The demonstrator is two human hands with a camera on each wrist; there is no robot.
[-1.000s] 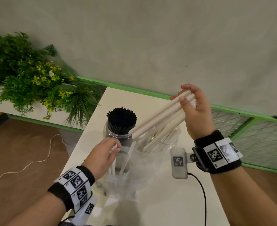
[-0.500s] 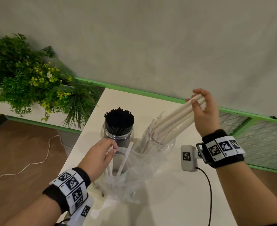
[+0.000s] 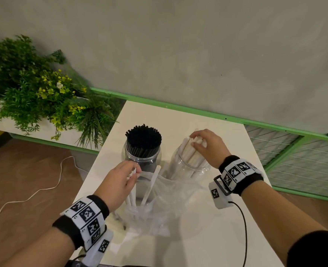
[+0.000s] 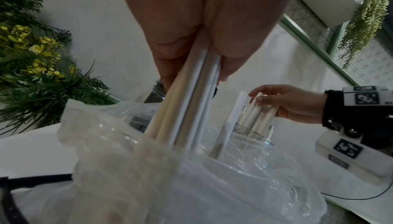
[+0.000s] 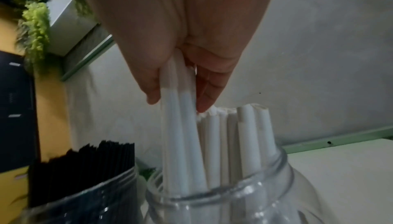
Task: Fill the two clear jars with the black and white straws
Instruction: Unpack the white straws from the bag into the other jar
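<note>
Two clear jars stand on the white table (image 3: 207, 237). The left jar (image 3: 142, 158) is packed with black straws (image 3: 143, 138). The right jar (image 3: 190, 166) holds white straws (image 3: 188, 153) standing upright. My right hand (image 3: 203, 145) is over that jar and its fingers pinch the tops of a few white straws (image 5: 178, 126). My left hand (image 3: 120, 182) grips a small bunch of white straws (image 4: 191, 101) that stick up out of a crumpled clear plastic bag (image 3: 159, 205) in front of the jars. One loose white straw (image 3: 151, 185) leans in the bag.
A planter of green foliage with yellow flowers (image 3: 39, 93) sits to the left of the table. A green rail (image 3: 178, 108) and a wire-mesh panel (image 3: 294, 160) run behind and to the right. A white cable (image 3: 34, 193) lies on the brown floor.
My right hand has swung its bundle of white straws from slanted in the air down into the right jar, so they now stand upright. My left hand stays on the straws in the bag.
</note>
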